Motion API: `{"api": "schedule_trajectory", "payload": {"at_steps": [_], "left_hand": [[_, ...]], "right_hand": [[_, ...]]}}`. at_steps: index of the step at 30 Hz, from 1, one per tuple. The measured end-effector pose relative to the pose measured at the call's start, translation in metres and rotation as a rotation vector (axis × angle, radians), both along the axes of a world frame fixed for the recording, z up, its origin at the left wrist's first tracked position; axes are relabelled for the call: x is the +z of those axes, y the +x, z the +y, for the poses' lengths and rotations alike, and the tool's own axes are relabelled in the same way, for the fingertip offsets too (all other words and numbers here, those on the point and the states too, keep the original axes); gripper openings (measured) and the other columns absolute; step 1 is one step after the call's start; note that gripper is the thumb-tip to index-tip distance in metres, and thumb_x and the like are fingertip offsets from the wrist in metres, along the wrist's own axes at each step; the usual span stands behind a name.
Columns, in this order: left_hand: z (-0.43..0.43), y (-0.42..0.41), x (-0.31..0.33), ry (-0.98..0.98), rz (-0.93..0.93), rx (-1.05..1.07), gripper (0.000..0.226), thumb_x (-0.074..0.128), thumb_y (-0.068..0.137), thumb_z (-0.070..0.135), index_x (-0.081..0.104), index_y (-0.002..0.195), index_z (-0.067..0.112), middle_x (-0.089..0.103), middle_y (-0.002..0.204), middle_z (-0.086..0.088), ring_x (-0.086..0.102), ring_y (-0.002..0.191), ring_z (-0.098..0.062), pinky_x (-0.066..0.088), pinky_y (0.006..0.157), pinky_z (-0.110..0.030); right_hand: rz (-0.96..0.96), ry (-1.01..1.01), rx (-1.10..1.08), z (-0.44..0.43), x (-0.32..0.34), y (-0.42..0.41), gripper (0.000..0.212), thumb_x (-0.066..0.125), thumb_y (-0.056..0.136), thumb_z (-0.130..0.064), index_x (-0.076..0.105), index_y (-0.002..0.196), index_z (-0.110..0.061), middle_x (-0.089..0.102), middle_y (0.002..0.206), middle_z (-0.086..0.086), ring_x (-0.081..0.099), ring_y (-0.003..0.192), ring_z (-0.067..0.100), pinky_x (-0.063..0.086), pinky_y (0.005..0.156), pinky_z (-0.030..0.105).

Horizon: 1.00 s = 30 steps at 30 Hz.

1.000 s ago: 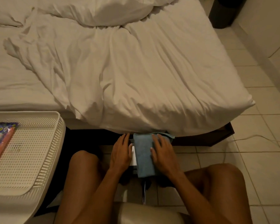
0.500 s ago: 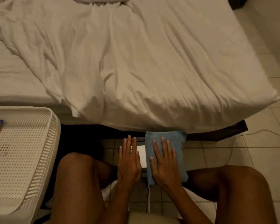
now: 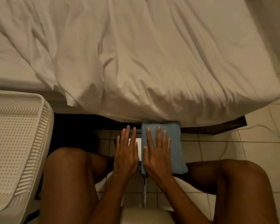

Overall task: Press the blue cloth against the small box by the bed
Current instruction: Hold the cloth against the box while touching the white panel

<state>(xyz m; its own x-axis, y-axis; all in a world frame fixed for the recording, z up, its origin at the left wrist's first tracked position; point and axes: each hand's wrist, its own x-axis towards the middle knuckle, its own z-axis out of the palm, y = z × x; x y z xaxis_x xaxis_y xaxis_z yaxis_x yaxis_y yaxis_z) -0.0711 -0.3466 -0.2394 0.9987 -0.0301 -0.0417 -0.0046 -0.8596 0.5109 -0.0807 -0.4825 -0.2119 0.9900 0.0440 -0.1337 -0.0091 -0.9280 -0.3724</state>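
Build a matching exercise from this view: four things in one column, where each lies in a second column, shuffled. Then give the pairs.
Column one
1. left hand
2. right hand
3. blue cloth
4. white perforated tray

Column two
A. flat on the blue cloth, fingers straight
B. beside the left knee
C. flat on the uncovered part of the small box
D. spread over the box, far edge at the hanging white sheet

Pairs: 1-C, 2-A, 3-D, 4-B
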Motion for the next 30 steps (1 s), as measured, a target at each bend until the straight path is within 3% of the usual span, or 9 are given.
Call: {"api": "schedule_trajectory", "payload": {"at_steps": [12, 23, 30], "left_hand": [[0.000, 0.003, 0.002, -0.106, -0.004, 0.060, 0.056, 0.016, 0.103, 0.027, 0.008, 0.158, 0.017, 0.003, 0.167, 0.000, -0.007, 0.154, -0.010, -0.009, 0.123, -0.022], [-0.001, 0.000, 0.004, -0.099, -0.019, 0.051, 0.057, 0.019, 0.104, 0.026, 0.012, 0.158, 0.012, 0.007, 0.167, -0.002, 0.000, 0.155, -0.013, 0.004, 0.126, -0.031], [-0.001, 0.002, 0.004, -0.086, -0.008, 0.049, 0.058, 0.019, 0.104, 0.031, 0.009, 0.158, 0.013, 0.004, 0.168, -0.001, -0.003, 0.155, -0.011, 0.003, 0.126, -0.031]], "right_hand": [[-0.023, -0.061, 0.054, 0.004, 0.002, -0.007, 0.076, 0.045, 0.095, -0.042, 0.009, 0.160, -0.026, -0.006, 0.168, 0.013, -0.008, 0.155, 0.031, 0.009, 0.124, 0.055], [-0.054, -0.062, 0.101, -0.001, -0.004, -0.028, 0.072, 0.044, 0.099, -0.043, 0.011, 0.160, -0.026, -0.004, 0.168, 0.011, -0.005, 0.156, 0.029, 0.006, 0.124, 0.052], [-0.017, -0.033, 0.047, 0.004, 0.001, 0.023, 0.070, 0.038, 0.101, -0.041, 0.003, 0.160, -0.030, -0.011, 0.168, 0.008, -0.013, 0.155, 0.027, 0.002, 0.125, 0.051]]}}
